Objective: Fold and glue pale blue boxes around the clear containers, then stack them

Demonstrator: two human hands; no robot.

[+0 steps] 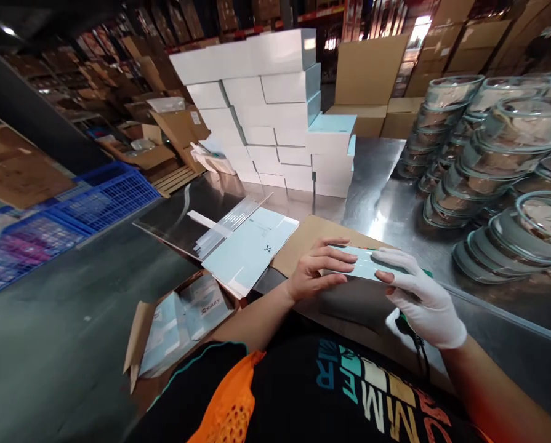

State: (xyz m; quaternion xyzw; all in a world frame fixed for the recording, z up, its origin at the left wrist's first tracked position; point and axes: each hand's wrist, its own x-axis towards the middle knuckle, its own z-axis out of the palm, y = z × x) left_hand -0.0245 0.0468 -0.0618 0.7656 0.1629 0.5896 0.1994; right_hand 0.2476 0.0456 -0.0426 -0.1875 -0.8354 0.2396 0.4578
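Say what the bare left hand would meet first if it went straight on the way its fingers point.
The left hand points right, across the pale flat box it grips. Straight on, it would probably first meet the gloved right hand, which holds the same box's other end; depth is hard to judge.

— Stacked at the back of the steel table [386, 203]: white boxes [266, 111], many layers high, pale blue on the side faces.

— And to the right?

— Rows of glass bowls [492, 166], nested in leaning stacks. Behind them, plain brown cartons [372, 74].

— Anything nearer the middle?

— A pile of flattened pale-blue box blanks [250, 249], lying just beside a brown cardboard sheet [303, 237]. Thin white strips [224, 224] resting across the pile's far corner.

— Down on the floor?

— An open carton [178, 323] holding flat printed packets, close below the table edge. Further left, blue plastic crates [72, 212]. Beyond, warehouse shelving [118, 55] crowded with cardboard.
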